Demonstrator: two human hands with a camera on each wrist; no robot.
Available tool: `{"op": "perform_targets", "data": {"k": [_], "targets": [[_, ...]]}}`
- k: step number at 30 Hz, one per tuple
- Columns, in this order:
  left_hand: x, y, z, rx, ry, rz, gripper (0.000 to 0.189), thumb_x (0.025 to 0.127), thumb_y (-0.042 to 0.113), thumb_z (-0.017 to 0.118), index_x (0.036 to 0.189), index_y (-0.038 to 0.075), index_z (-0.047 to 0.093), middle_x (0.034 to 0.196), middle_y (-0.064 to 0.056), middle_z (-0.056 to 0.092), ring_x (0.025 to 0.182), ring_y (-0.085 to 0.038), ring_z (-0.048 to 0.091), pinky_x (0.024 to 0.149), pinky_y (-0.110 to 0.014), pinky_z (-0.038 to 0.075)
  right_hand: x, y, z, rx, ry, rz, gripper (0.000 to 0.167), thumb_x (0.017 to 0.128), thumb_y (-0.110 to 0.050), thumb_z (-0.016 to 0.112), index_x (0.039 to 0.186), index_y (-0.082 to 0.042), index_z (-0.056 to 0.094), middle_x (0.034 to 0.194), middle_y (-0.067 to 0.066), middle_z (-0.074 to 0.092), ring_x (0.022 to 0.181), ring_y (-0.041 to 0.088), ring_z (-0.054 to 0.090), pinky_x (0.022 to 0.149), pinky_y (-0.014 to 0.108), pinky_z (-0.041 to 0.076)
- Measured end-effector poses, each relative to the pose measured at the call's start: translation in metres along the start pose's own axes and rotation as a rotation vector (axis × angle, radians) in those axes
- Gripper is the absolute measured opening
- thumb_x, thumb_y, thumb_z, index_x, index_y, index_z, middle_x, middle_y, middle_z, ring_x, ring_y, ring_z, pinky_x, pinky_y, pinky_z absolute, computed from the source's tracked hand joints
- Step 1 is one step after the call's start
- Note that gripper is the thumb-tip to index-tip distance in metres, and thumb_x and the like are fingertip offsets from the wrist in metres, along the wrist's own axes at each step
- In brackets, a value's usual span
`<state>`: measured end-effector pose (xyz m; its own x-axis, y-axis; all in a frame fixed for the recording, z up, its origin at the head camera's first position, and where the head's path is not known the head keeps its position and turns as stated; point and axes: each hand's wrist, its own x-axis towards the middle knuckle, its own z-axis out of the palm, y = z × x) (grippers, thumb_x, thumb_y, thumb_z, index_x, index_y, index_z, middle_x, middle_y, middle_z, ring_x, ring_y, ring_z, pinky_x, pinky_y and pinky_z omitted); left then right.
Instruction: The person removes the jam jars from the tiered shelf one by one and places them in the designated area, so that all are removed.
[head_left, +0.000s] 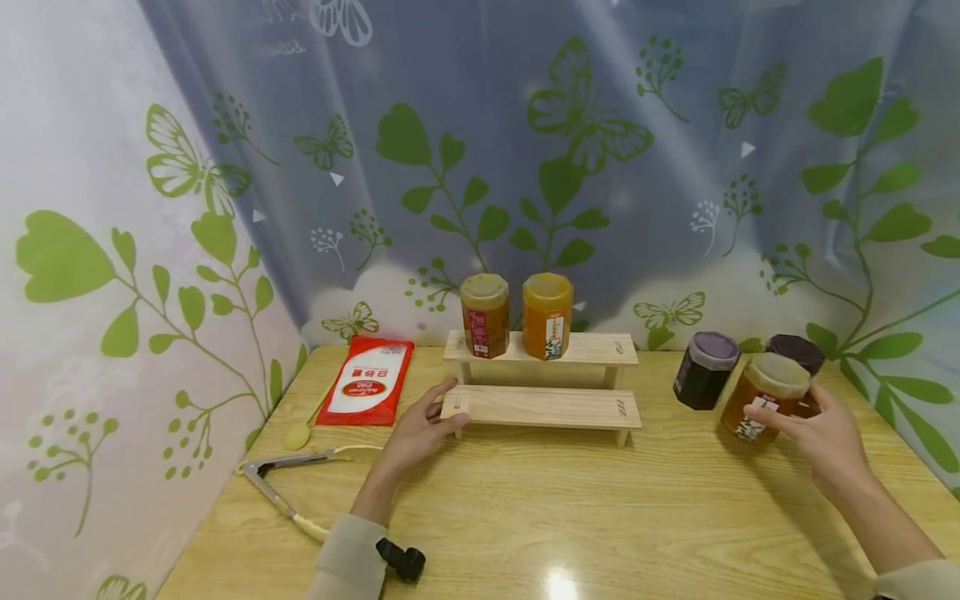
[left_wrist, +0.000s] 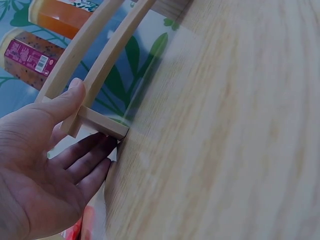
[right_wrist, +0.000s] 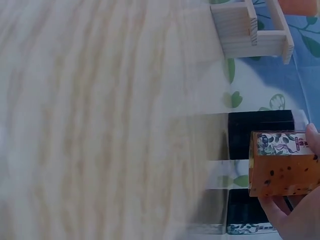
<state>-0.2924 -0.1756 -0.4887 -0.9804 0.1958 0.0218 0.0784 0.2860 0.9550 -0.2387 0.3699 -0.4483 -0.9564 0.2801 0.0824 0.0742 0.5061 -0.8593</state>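
My right hand point(head_left: 825, 437) grips an eight-sided jar of amber jam point(head_left: 761, 404) with dark specks and a pale lid. In the right wrist view the jar's base stands off the tabletop, in front of two dark jars point(right_wrist: 257, 132). My left hand point(head_left: 420, 429) holds the left end of a two-step wooden stand point(head_left: 547, 408), thumb on the lower step's front and fingers around behind its end. On the upper step stand a speckled jam jar point(head_left: 487, 321) with a magenta label and a jar of orange jam point(head_left: 547, 317).
A red and white packet point(head_left: 367, 383) lies left of the stand, beside a yellow spoon point(head_left: 298, 433). Opened tongs point(head_left: 273, 492) lie near my left forearm. One dark purple jar point(head_left: 705, 371) stands right of the stand. A patterned curtain point(head_left: 480, 125) hangs behind the table.
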Motion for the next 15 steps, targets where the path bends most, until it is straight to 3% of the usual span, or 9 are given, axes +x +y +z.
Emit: {"op": "perform_targets", "data": {"k": [6,9,15], "targets": [[0.001,0.001,0.0,0.003,0.002,-0.002,0.069,0.096,0.03,0.078,0.157,0.029,0.047,0.134,-0.016,0.067,0.109,-0.023,0.068,0.087,-0.043,0.054,0.003,0.008,0.002,-0.01,0.022,0.024,0.093,0.087,-0.043,0.085,0.16,-0.007,0.039,0.12,-0.008,0.055,0.093,-0.007,0.047,0.07,0.012,0.049],[0.002,-0.001,0.001,0.003,0.004,-0.004,0.068,0.096,0.03,0.078,0.157,0.03,0.048,0.136,-0.016,0.066,0.113,-0.024,0.067,0.09,-0.045,0.054,0.005,0.014,0.003,-0.016,0.029,0.037,0.097,0.087,-0.044,0.086,0.162,-0.007,0.036,0.126,0.0,0.056,0.094,-0.009,0.046,0.07,0.011,0.048],[0.002,-0.001,0.001,-0.002,0.01,-0.009,0.068,0.096,0.028,0.078,0.157,0.03,0.048,0.142,-0.019,0.062,0.124,-0.031,0.064,0.094,-0.048,0.054,0.008,0.022,0.004,-0.025,0.027,0.044,0.097,0.087,-0.044,0.085,0.16,-0.003,0.036,0.124,-0.002,0.057,0.092,-0.009,0.046,0.07,0.011,0.047]]}}
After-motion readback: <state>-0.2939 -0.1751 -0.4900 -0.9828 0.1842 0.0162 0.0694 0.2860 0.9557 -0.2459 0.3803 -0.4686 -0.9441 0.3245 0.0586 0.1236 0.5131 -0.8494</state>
